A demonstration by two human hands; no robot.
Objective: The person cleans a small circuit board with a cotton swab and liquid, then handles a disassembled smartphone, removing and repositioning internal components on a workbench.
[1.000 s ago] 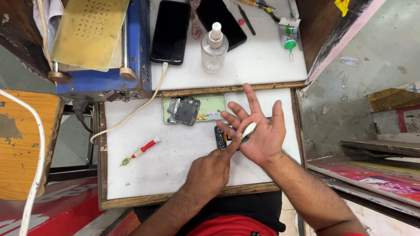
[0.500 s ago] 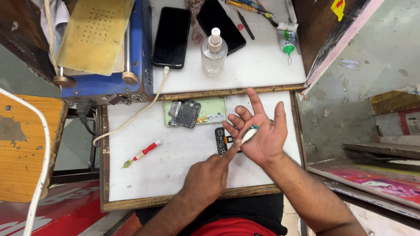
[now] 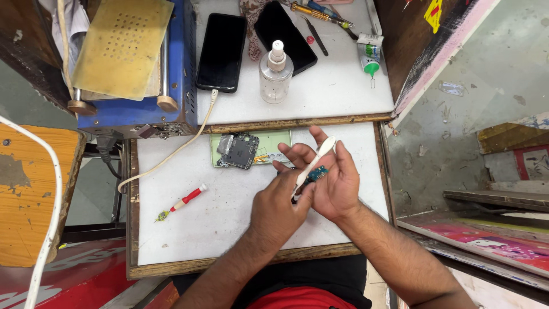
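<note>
**Small board brushed in the palm**

Left hand [image 3: 280, 209] pinches a white brush [image 3: 313, 165], its tip angled toward 1 o'clock. Right hand [image 3: 329, 180], fingers loosely spread, cradles a small green circuit board [image 3: 317, 173]. An opened phone frame [image 3: 240, 150] lies at 10 o'clock on the white tray [image 3: 217, 223].

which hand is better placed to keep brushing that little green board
Left. The left hand pinches the white brush, its tip over the small green circuit board. The right hand lies open, palm up, cradling the board, so it is busy as the support.
</note>
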